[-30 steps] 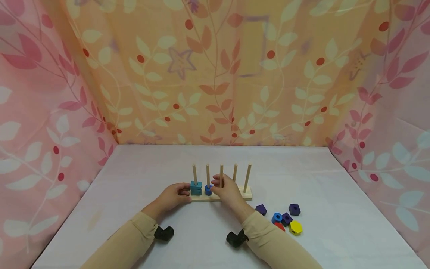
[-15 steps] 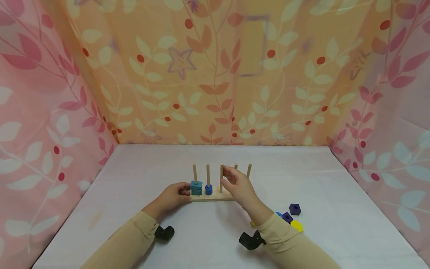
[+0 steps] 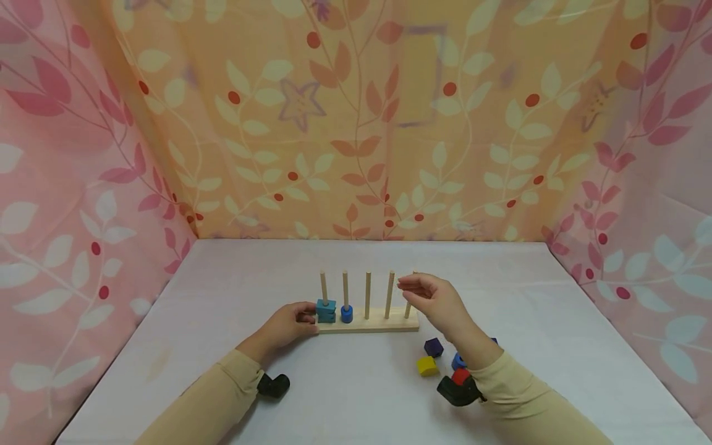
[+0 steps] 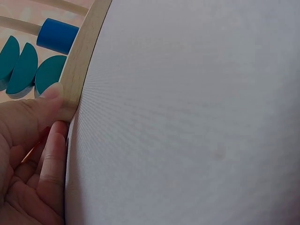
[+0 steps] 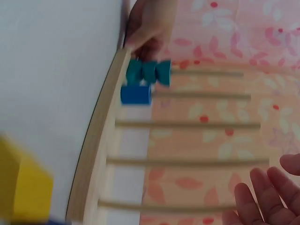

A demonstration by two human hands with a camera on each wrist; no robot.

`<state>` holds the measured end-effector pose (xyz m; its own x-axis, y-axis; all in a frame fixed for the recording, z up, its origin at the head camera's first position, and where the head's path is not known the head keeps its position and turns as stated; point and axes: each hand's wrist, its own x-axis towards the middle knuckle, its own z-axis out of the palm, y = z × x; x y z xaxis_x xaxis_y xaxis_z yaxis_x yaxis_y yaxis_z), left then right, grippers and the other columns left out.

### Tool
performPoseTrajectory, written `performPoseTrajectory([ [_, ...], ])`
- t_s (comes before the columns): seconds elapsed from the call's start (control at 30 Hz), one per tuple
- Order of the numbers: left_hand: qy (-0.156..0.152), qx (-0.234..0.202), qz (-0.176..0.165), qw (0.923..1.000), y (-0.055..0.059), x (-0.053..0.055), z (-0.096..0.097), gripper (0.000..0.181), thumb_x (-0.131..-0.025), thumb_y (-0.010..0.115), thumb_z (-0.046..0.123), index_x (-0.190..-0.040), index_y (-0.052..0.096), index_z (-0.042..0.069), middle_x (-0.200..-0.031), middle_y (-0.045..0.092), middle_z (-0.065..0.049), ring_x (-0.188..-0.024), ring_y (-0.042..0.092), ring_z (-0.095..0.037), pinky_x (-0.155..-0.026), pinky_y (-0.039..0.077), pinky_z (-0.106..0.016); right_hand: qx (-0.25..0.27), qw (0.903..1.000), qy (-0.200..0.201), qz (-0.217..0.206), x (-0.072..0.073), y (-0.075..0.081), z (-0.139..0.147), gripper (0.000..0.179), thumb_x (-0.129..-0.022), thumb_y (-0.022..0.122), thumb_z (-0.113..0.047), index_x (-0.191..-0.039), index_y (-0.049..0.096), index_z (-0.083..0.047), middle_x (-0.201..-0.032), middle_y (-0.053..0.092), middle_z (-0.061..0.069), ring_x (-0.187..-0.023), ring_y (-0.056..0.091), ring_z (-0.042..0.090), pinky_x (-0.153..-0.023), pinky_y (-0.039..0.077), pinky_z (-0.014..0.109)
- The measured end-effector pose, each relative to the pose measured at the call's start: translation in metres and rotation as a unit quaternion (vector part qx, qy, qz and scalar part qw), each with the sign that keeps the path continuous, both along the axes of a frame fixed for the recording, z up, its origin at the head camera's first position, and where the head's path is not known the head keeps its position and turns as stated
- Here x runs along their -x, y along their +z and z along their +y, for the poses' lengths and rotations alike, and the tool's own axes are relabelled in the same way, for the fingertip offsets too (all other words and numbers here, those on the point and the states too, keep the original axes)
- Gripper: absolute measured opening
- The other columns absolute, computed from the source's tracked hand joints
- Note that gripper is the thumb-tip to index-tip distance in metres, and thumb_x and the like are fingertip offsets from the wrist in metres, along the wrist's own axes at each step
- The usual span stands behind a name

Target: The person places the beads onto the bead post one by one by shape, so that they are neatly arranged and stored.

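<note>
A wooden peg stand (image 3: pixel 384 324) with several upright pegs sits on the white-covered table. Stacked teal blocks (image 3: pixel 326 312) fill the foot of its leftmost peg, and a blue cylinder (image 3: pixel 347 315) is on the peg beside them. My left hand (image 3: pixel 286 324) holds the stand's left end; the left wrist view shows the thumb (image 4: pixel 52 93) against the wooden base with fingers behind its end. Holding nothing, my right hand (image 3: pixel 445 306) is raised by the rightmost peg, partly covering it. Its fingers (image 5: pixel 248 201) are loosely bent in the right wrist view.
Right of the stand lie loose blocks: a purple one (image 3: pixel 434 347), a yellow one (image 3: pixel 428 366), a blue one (image 3: pixel 458 361) and a red one (image 3: pixel 460 376). My right forearm partly hides this group. Patterned cloth (image 3: pixel 356 123) walls the table at the back and sides.
My right hand has let go of the blue cylinder and moved right along the pegs, uncovering the middle of the stand. The left hand has stayed at the stand's left end.
</note>
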<state>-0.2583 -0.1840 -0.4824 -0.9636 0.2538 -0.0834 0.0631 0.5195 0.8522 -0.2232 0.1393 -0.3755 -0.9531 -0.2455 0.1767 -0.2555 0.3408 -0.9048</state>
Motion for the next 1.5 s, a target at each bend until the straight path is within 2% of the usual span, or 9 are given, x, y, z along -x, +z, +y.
performPoseTrajectory([
  [0.13,-0.002,-0.002,0.0,1.0,-0.001,0.001,0.0,0.046,-0.076,0.074,0.013,-0.118,0.058,0.008,-0.092,0.062,0.0,-0.087,0.055,-0.014,-0.075,0.045,-0.026,-0.037,0.9991,-0.009,-0.016,0.003,-0.003,0.028,0.025,-0.088,0.061,-0.012,-0.111,0.061,-0.004,-0.11,0.063,0.013,-0.101,0.059,0.028,-0.086,0.047,0.037],
  [0.3,0.006,-0.001,-0.006,1.0,-0.003,0.002,-0.002,0.046,-0.075,0.075,0.014,-0.119,0.059,0.01,-0.092,0.062,0.001,-0.087,0.055,-0.013,-0.076,0.045,-0.027,-0.095,0.9945,-0.022,-0.037,0.005,-0.01,0.056,0.026,-0.088,0.062,-0.018,-0.112,0.061,-0.007,-0.11,0.063,0.012,-0.098,0.06,0.023,-0.085,0.047,0.039],
  [0.4,0.006,0.002,-0.006,1.0,-0.003,0.002,-0.002,0.046,-0.076,0.075,0.015,-0.119,0.059,0.01,-0.093,0.062,0.001,-0.087,0.056,-0.013,-0.076,0.045,-0.028,-0.11,0.9924,-0.018,-0.052,0.004,-0.015,0.068,0.028,-0.087,0.063,-0.019,-0.112,0.061,-0.007,-0.111,0.062,0.014,-0.1,0.059,0.024,-0.085,0.047,0.039],
  [0.47,0.006,0.004,-0.006,1.0,-0.003,0.002,-0.001,0.046,-0.076,0.074,0.015,-0.119,0.059,0.011,-0.093,0.062,0.001,-0.087,0.055,-0.013,-0.076,0.045,-0.028,-0.119,0.9908,-0.006,-0.065,0.003,-0.021,0.076,0.031,-0.087,0.064,-0.022,-0.113,0.061,-0.007,-0.111,0.062,0.014,-0.103,0.058,0.025,-0.086,0.047,0.039],
  [0.63,0.004,0.006,-0.005,1.0,-0.003,0.003,-0.002,0.046,-0.076,0.074,0.017,-0.119,0.059,0.011,-0.093,0.061,0.001,-0.087,0.055,-0.013,-0.077,0.044,-0.029,-0.135,0.9851,0.053,-0.093,0.001,-0.033,0.094,0.038,-0.085,0.065,-0.027,-0.115,0.059,-0.005,-0.113,0.061,0.014,-0.109,0.055,0.03,-0.087,0.046,0.04],
  [0.87,0.001,0.0,-0.007,1.0,-0.004,0.004,-0.002,0.047,-0.075,0.075,0.016,-0.119,0.058,0.011,-0.094,0.061,0.0,-0.088,0.055,-0.013,-0.077,0.045,-0.028,-0.157,0.9725,0.117,-0.127,0.0,-0.045,0.113,0.035,-0.085,0.065,-0.02,-0.116,0.059,-0.006,-0.114,0.06,0.013,-0.108,0.055,0.031,-0.086,0.047,0.037],
  [1.1,0.002,-0.003,-0.007,1.0,-0.005,0.004,-0.003,0.046,-0.076,0.075,0.015,-0.118,0.059,0.01,-0.092,0.061,0.0,-0.086,0.055,-0.014,-0.075,0.045,-0.028,-0.14,0.9561,0.189,-0.175,-0.002,-0.052,0.123,0.038,-0.084,0.067,-0.017,-0.118,0.057,-0.003,-0.117,0.058,0.016,-0.11,0.053,0.034,-0.086,0.047,0.035],
  [1.37,-0.002,-0.005,-0.007,1.0,-0.006,0.004,-0.003,0.046,-0.076,0.074,0.015,-0.118,0.059,0.01,-0.091,0.061,0.0,-0.086,0.055,-0.014,-0.075,0.045,-0.027,-0.151,0.9462,0.216,-0.188,-0.005,-0.053,0.121,0.033,-0.082,0.068,-0.013,-0.114,0.06,-0.008,-0.116,0.059,0.011,-0.108,0.054,0.029,-0.092,0.041,0.045],
  [1.5,0.005,-0.008,-0.009,0.9999,-0.004,0.003,-0.002,0.046,-0.075,0.074,0.014,-0.118,0.059,0.01,-0.092,0.061,0.0,-0.086,0.055,-0.014,-0.075,0.045,-0.028,-0.189,0.9417,0.211,-0.181,-0.007,-0.055,0.118,0.029,-0.081,0.069,-0.012,-0.109,0.064,-0.014,-0.111,0.061,0.004,-0.1,0.054,0.023,-0.09,0.042,0.046],
])
